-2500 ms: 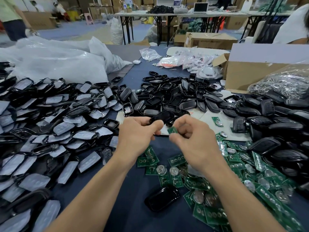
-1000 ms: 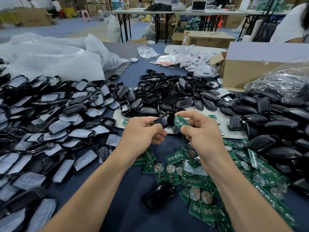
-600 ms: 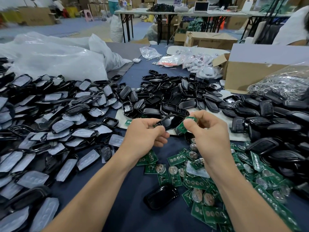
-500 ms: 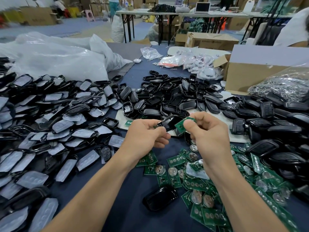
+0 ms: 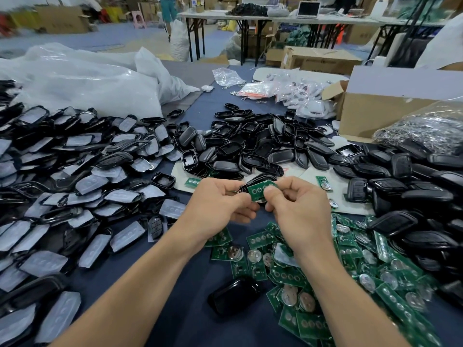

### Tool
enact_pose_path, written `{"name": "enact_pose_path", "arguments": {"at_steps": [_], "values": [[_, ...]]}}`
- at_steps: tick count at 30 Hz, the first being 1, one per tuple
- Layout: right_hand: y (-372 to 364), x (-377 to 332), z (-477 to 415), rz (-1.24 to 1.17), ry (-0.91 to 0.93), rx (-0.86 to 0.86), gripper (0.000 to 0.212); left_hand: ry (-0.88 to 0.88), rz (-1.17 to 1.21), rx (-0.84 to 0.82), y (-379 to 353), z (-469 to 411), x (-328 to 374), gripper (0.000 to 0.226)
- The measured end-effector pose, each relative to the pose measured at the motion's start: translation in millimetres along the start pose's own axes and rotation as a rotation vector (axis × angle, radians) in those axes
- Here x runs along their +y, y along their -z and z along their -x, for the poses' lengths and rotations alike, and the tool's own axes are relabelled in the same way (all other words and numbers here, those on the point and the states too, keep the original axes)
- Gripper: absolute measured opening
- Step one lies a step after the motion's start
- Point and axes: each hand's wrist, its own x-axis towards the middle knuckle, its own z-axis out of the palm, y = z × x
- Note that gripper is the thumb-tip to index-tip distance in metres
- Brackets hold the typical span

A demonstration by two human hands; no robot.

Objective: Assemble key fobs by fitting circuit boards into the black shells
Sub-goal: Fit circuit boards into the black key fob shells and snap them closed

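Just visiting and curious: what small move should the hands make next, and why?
Probably press the green board down into the black shell. The right hand pinches the board over the shell that the left hand holds, and it looks laid on, not yet seated.

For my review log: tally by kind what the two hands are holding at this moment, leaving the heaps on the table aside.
black shell: 1, held in the left hand
green circuit board: 1, pinched by the right hand against the shell
Total: 2
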Motion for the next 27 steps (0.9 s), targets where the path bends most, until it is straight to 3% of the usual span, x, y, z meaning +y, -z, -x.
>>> {"name": "enact_pose_path", "arguments": {"at_steps": [9,18,27], "values": [[-5.1,-0.5,4.9,0.126,0.044,0.139,0.019,0.008,0.011,-0.002,-3.1,-0.4,-2.0,0.021],[-6.8,-3.6,5.1,0.167,0.043,0.112,0.014,-0.039,-0.07,0.117,-1.5,0.9,-4.0,0.009],[-3.4,-12.9,6.0,0.284,0.079,0.155,0.03,-0.086,-0.143,0.162,-0.2,-0.5,-7.0,0.01]]}}
